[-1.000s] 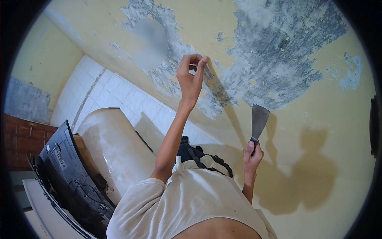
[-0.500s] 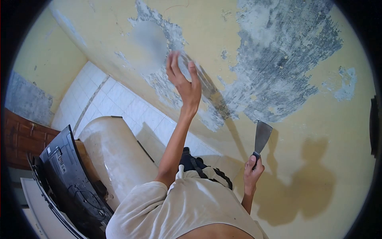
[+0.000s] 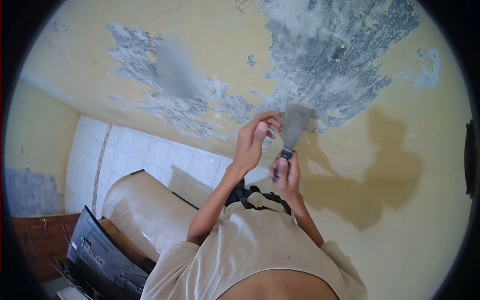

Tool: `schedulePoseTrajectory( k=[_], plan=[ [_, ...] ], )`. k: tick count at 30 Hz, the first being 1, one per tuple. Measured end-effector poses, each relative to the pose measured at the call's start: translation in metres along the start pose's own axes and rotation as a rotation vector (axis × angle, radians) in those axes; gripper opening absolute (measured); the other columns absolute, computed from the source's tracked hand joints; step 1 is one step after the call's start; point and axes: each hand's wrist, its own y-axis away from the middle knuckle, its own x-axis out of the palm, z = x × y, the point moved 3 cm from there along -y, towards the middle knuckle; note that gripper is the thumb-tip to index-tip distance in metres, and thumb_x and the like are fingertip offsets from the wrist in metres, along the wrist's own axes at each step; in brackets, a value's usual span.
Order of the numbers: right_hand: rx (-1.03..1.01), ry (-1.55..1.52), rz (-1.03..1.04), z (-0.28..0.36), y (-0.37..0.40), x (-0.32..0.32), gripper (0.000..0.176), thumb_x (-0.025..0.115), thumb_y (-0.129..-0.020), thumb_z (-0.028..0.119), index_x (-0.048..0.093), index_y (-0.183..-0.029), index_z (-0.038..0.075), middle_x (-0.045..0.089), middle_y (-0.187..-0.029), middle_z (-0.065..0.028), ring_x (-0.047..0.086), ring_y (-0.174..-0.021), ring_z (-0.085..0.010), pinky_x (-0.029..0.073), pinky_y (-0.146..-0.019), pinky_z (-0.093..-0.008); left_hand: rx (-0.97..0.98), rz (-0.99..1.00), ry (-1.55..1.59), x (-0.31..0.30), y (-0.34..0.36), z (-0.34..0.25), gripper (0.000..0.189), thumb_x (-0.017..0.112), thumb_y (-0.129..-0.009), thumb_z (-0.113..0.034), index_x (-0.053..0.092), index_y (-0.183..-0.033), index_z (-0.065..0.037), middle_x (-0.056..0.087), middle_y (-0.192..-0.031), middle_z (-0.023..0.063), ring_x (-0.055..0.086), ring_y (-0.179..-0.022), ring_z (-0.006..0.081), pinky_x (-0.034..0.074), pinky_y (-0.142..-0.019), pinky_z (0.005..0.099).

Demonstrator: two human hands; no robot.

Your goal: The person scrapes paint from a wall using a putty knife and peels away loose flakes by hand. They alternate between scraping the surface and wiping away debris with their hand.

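Observation:
My right hand (image 3: 287,175) is closed around the black handle of a paint scraper (image 3: 296,122). Its broad grey blade points up toward the wall, with the tip overlapping the lower edge of a large bare grey patch (image 3: 330,65). Just left of the blade is my left hand (image 3: 254,140), fingers loosely bent and apart, holding nothing; its fingertips come close to the blade's side. Around both hands the yellow painted wall (image 3: 210,50) shows flaked, scraped areas.
A second peeled patch (image 3: 150,85) runs along the wall to the left. White floor tiles (image 3: 150,150) lie below it. At lower left stand a rounded beige piece (image 3: 150,205), a black flat-screen television (image 3: 100,255) seen from behind and a brown wooden cabinet (image 3: 42,240).
My left hand has come down and right from the wall, close to the scraper. My right hand has moved up and left with the scraper in it. The view has shifted.

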Motion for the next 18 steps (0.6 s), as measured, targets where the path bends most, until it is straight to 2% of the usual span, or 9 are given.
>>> schedulePoseTrajectory(
  k=[2,4,6,7,12,14,15,17,18],
  plan=[
    [-0.031,-0.053,0.032,-0.001,-0.005,0.026,0.023,0.041,-0.102,0.026,0.04,-0.095,0.003,0.05,-0.061,-0.0045,0.05,-0.048,-0.0107,0.039,-0.044,-0.025,-0.084,0.052,-0.123,0.003,-0.008,0.003,0.05,0.041,-0.102,-0.041,0.055,-0.12,0.004,0.063,-0.095,0.011,0.062,-0.09,0.0184,0.05,-0.077,0.0316],
    [-0.033,-0.067,0.001,-0.005,-0.008,0.046,0.024,0.04,-0.101,0.025,0.041,-0.101,0.001,0.052,-0.063,-0.0064,0.05,-0.049,-0.0104,0.04,-0.045,-0.0247,-0.15,0.127,-0.007,0.005,-0.018,0.008,0.046,0.041,-0.102,-0.039,0.057,-0.114,0.003,0.065,-0.089,0.0101,0.064,-0.083,0.0178,0.051,-0.073,0.0304],
    [-0.005,-0.048,-0.063,-0.016,-0.007,0.058,0.027,0.04,-0.101,0.025,0.041,-0.107,-0.001,0.054,-0.066,-0.0078,0.052,-0.05,-0.0115,0.042,-0.046,-0.0252,-0.358,0.22,0.313,0.007,-0.024,0.017,0.044,0.04,-0.103,-0.038,0.058,-0.108,0.002,0.066,-0.085,0.011,0.065,-0.073,0.0165,0.051,-0.068,0.0281],
    [0.029,-0.026,-0.118,-0.024,-0.006,0.061,0.03,0.04,-0.101,0.024,0.04,-0.113,-0.003,0.056,-0.069,-0.0092,0.054,-0.052,-0.0126,0.044,-0.048,-0.0258,-0.302,0.204,0.215,0.006,-0.026,0.017,0.042,0.039,-0.103,-0.038,0.056,-0.104,0.0,0.062,-0.077,0.0104,0.057,-0.055,0.0122,0.046,-0.053,0.0242],
    [-0.066,0.25,-0.274,-0.053,-0.002,0.064,0.047,0.04,-0.1,0.021,0.031,-0.137,-0.007,0.062,-0.08,-0.0158,0.066,-0.066,-0.0225,0.051,-0.059,-0.0324,-0.398,0.22,0.396,0.012,-0.022,0.015,0.04,0.038,-0.103,-0.04,0.049,-0.096,-0.002,0.054,-0.067,0.0057,0.04,-0.043,0.0065,0.031,-0.04,0.0208],
    [-0.158,0.286,-0.372,-0.029,-0.007,0.074,0.037,0.041,-0.102,0.028,0.041,-0.12,-0.005,0.052,-0.062,-0.0015,0.05,-0.049,-0.0068,0.038,-0.043,-0.0232,-0.39,0.206,0.39,0.011,-0.024,0.008,0.04,0.037,-0.103,-0.041,0.046,-0.095,-0.003,0.052,-0.065,0.0047,0.037,-0.042,0.0053,0.026,-0.038,0.0203],
    [-0.156,0.286,-0.39,-0.027,-0.006,0.075,0.037,0.041,-0.102,0.028,0.041,-0.12,-0.005,0.052,-0.062,-0.0015,0.05,-0.049,-0.0068,0.038,-0.043,-0.0232,-0.42,0.196,0.37,0.009,-0.026,0.002,0.039,0.037,-0.103,-0.041,0.046,-0.094,-0.004,0.052,-0.064,0.0046,0.037,-0.042,0.0051,0.026,-0.038,0.0205],
    [-0.005,0.325,-0.325,-0.028,0.001,0.076,0.049,0.041,-0.097,0.016,0.032,-0.139,-0.007,0.064,-0.086,-0.0196,0.069,-0.071,-0.0305,0.052,-0.062,-0.0336,-0.463,0.196,0.349,0.009,-0.024,0.003,0.038,0.037,-0.104,-0.04,0.045,-0.093,-0.005,0.051,-0.064,0.0045,0.037,-0.042,0.0049,0.026,-0.038,0.0208],
    [-0.001,0.323,-0.336,-0.032,0.002,0.075,0.049,0.041,-0.097,0.016,0.032,-0.139,-0.007,0.064,-0.086,-0.0196,0.069,-0.071,-0.0305,0.052,-0.062,-0.0336,-0.432,0.174,0.328,0.01,-0.022,0.007,0.04,0.037,-0.103,-0.042,0.047,-0.094,-0.004,0.05,-0.063,0.0045,0.036,-0.041,0.0048,0.027,-0.037,0.0206]
  ],
)
